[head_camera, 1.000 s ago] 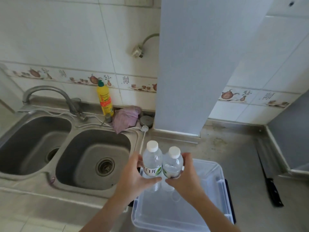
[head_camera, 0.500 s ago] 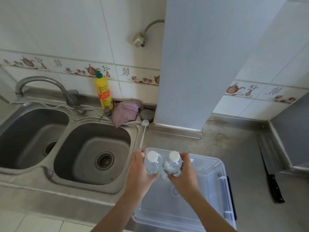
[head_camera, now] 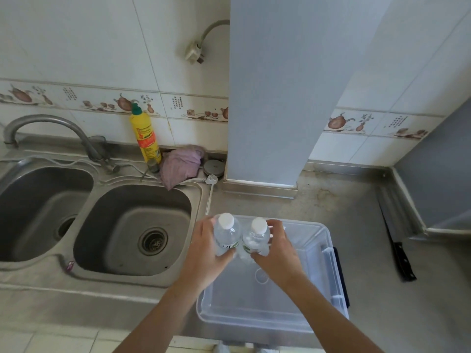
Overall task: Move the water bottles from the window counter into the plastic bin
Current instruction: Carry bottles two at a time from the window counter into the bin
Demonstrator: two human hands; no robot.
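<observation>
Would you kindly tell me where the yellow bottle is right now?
In the head view, the yellow bottle stands upright at the back of the counter against the tiled wall, behind the right-hand sink basin, between the tap and the pink cloth.

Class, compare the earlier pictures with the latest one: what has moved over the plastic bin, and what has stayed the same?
Both hands have lowered the two water bottles toward the plastic bin, so they now sit at its near-left corner. The left hand still grips the left bottle, the right hand the right bottle; nothing was released. The bin, yellow bottle and purple cloth stayed put.
</observation>
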